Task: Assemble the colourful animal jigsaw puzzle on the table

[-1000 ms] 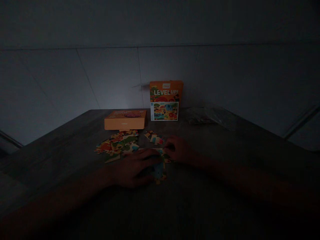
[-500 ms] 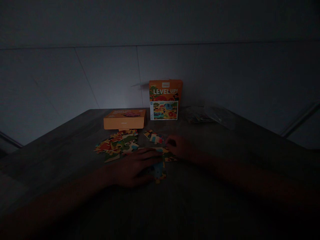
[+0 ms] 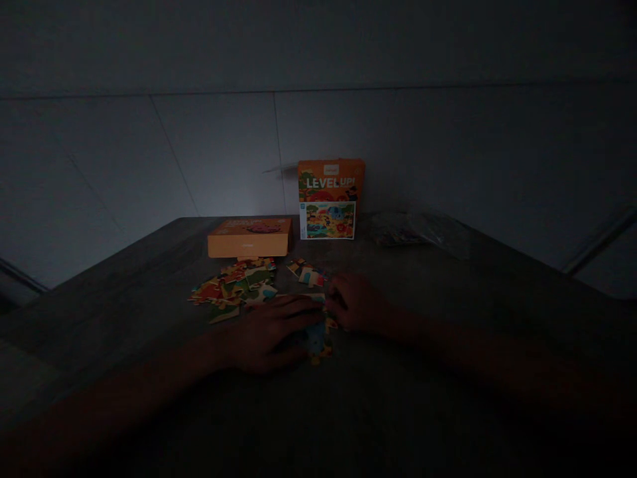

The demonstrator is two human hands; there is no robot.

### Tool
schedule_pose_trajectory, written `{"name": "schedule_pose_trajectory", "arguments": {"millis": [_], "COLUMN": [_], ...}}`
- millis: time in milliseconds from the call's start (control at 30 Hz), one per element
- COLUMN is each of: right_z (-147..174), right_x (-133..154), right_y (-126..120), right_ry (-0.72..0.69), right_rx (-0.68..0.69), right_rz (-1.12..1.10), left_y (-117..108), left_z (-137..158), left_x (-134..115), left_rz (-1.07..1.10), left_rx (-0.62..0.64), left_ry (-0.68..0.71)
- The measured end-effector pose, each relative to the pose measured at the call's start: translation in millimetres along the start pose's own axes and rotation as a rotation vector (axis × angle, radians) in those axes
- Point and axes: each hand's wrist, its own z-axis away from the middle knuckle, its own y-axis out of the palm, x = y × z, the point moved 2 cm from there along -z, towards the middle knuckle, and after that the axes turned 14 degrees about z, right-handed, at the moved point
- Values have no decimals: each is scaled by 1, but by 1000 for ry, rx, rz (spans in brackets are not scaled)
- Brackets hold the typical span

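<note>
Joined jigsaw puzzle pieces with a blue patch lie on the table in front of me. My left hand rests over their left part, fingers stretched out and spread, hiding much of them. At their right edge, my right hand is closed, with its fingertips curled down on a puzzle piece that is mostly covered. A heap of loose puzzle pieces lies to the left, beyond my left hand. A few more loose pieces sit just past my fingers.
An orange box lies flat behind the heap. Beside it stands an upright orange puzzle box with a picture card against its front. A clear plastic bag with pieces lies at the back right. The scene is very dark.
My right hand has come slightly down and nearer, over the piece at the right edge, which is now mostly hidden. My left hand has stayed in place.
</note>
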Motion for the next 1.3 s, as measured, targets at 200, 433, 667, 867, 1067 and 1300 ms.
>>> {"name": "schedule_pose_trajectory", "arguments": {"millis": [200,433,667,867,1067,1300], "right_z": [-1,18,16,11,3,-6], "right_x": [1,19,10,2,-5,-19], "right_y": [-5,-42,-33,-14,-8,0], "right_ry": [28,3,-37,-46,31,308], "right_rx": [36,233,200,78,-64,-146], "right_rz": [-10,187,5,-324,-476,-687], "left_y": [4,16,1,-4,-5,-12], "left_z": [6,30,38,39,46,50], "left_x": [1,-14,-13,-10,-5,-3], "left_rz": [-29,-143,-18,19,20,107], "left_rx": [-75,-144,-49,-68,-27,-21], "left_ry": [-125,-246,-228,-193,-168,-140]}}
